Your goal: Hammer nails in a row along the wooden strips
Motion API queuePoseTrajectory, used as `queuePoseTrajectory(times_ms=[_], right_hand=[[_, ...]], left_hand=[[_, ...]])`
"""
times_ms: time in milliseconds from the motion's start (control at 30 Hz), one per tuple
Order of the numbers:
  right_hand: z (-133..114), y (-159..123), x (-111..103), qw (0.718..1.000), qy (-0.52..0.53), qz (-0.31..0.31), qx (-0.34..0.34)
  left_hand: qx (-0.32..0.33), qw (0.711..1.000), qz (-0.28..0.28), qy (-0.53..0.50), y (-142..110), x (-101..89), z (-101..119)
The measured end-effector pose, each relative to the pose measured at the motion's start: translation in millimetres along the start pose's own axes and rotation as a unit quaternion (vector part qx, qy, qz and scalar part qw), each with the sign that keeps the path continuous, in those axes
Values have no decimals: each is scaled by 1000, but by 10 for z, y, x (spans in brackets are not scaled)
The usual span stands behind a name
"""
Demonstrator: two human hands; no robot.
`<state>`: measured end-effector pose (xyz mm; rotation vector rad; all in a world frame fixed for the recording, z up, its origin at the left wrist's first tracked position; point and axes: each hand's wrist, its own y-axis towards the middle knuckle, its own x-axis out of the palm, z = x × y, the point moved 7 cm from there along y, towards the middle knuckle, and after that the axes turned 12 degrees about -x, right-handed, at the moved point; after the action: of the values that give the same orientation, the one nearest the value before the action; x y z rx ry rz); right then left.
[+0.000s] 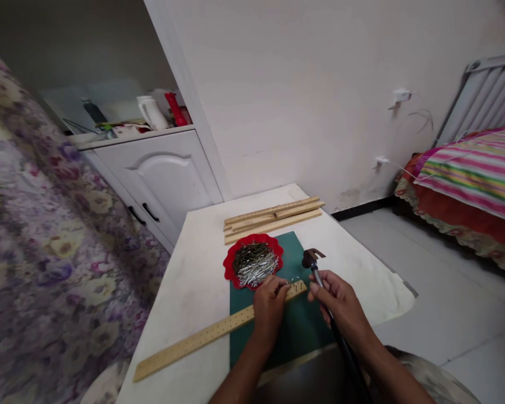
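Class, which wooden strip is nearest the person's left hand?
The dotted strip, partly on the green mat, at the left hand; other strips lie beyond the red dish.

Head-worn camera looks forward, down onto table (193, 275).

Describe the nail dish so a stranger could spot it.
On the white table, find the green mat. Over its far left corner sits the dish, heaped with nails; its red, scalloped rim sets it apart from the wooden strips behind.
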<state>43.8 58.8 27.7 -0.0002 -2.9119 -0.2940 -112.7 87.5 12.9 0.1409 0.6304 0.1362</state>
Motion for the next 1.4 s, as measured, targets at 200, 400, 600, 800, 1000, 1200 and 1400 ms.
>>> queuePoseTrajectory(times_ms=[200,400,600,800,1000,1200,1400], right_hand=[[-35,-17,94,998,18,-56,0],[63,-128,274,988,27,-146,32],[129,-157,321,985,0,-167,34],[125,-173,306,985,-14,-169,26],[156,-186,320,984,-27,-172,35],[166,-188,323,983,-27,-176,39],[51,-151,258,987,-30,-155,13]], left_hand=[[-4,1000,1,13,18,37,-30],[-3,998,12,55,17,57,-77],[0,998,23,59,16,64,-96],[-13,997,16,69,20,77,-96],[-8,997,18,74,16,77,-102],[-2,998,16,67,5,93,-125],[2,999,-3,48,-42,86,-63]])
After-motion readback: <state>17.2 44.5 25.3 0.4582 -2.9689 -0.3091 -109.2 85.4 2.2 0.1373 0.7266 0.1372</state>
